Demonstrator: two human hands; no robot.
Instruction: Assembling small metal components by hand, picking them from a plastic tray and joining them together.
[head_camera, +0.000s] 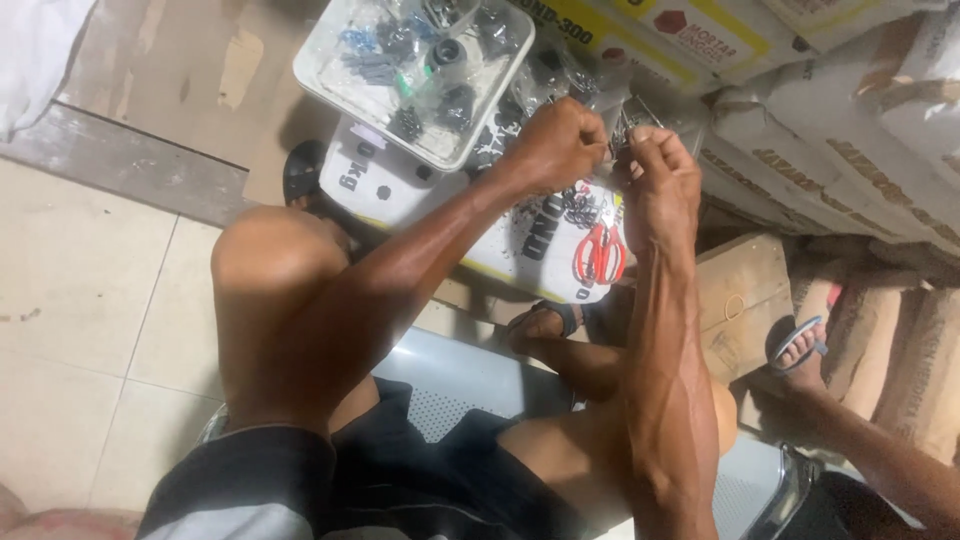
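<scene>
Both hands meet above the far edge of a white sack: the left hand (562, 143) is balled into a fist and the right hand (660, 185) has its fingertips pressed together, the two of them pinching a small dark metal piece (618, 135) between them, too small to tell its long axis. Just below on the white sack (400, 185), which bears bold black print, lie red-handled scissors (600, 252), handles toward the person, blades pointing away, beside a little heap of dark rings (583, 210). At the sack's far left corner rests a clear plastic tray (330, 85) of dark fittings. Grey stacked sacks (850, 140) with dark print and yellow-banded packages (640, 40) lie beyond.
</scene>
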